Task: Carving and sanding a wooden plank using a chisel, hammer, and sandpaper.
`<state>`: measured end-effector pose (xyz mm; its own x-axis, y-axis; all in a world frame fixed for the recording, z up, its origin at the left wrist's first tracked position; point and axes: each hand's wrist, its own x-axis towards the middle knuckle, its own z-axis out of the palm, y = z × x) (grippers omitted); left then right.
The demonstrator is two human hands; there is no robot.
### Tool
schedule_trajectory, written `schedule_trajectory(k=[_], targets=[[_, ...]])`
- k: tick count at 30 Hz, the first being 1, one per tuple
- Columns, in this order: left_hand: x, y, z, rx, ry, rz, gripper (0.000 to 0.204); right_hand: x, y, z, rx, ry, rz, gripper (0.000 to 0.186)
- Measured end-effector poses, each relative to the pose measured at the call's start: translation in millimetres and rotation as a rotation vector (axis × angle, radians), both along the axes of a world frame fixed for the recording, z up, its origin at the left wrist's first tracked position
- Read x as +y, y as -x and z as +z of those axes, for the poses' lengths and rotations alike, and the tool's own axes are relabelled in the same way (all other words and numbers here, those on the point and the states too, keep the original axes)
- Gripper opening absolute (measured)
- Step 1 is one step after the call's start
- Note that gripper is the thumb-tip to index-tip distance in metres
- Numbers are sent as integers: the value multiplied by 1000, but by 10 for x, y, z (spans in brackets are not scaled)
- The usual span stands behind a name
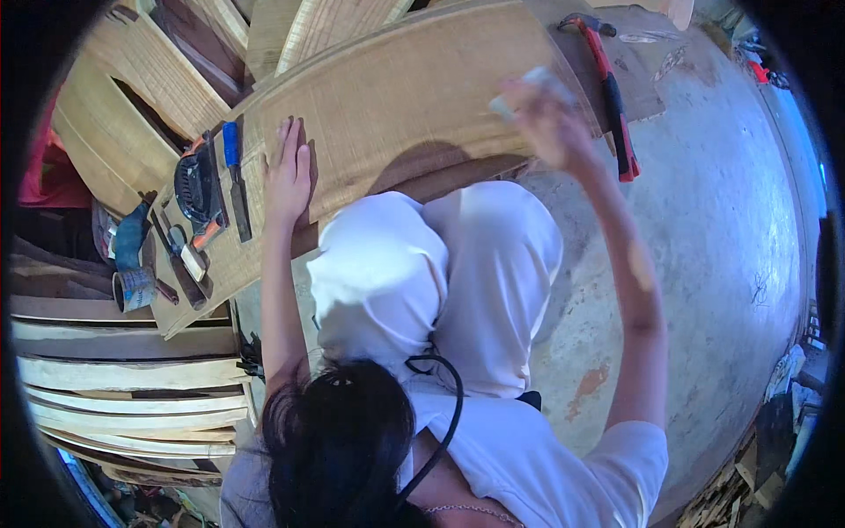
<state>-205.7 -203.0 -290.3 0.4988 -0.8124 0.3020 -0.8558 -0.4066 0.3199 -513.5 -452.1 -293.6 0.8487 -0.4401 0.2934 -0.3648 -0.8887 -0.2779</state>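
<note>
My left hand (289, 180) lies flat on a light brown wooden board (396, 97), fingers stretched toward its far side. Over the board's right part, my right hand (553, 119) is closed around a pale grey-green folded piece (539, 88); blur hides whether it is sandpaper or cloth. That piece appears to be against the board's surface. Just left of my left hand lies a blue-handled chisel (233, 163). Beside it rests a black and orange power tool (201, 185). A claw hammer (607, 88) with a red and black handle lies right of my right hand.
Further left are a dark flat tool (180, 264) and a blue-grey roll (132, 295). Curved wooden slats (132, 374) are stacked at the lower left, and planks (158, 70) lean at the upper left. Concrete floor (704, 220) spreads to the right, with wood scraps (731, 493) along its edge.
</note>
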Motion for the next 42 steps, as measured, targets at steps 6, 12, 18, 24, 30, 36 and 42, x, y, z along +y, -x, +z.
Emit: schedule_trajectory(k=[6, 12, 18, 24, 30, 36, 42], targets=[[-52, 78, -1, -61, -45, 27, 46, 264, -161, -55, -29, 120, -145, 44], [-45, 96, 39, -12, 16, 25, 45, 121, -405, 187, 107, -31, 293, 45], [-50, 52, 31, 17, 71, 20, 45, -350, -555, 169, 284, 265, -204, 46], [-24, 42, -6, 30, 56, 43, 45, 657, -972, 128, 137, 75, 610, 41], [-37, 114, 95, 51, 75, 44, 45, -714, -675, -73, 183, 43, 19, 38], [22, 104, 101, 46, 46, 67, 45, 401, -1299, -52, -88, 397, 336, 37], [-33, 103, 120, 77, 102, 16, 46, -92, -1340, 11, -92, -129, 417, 44]])
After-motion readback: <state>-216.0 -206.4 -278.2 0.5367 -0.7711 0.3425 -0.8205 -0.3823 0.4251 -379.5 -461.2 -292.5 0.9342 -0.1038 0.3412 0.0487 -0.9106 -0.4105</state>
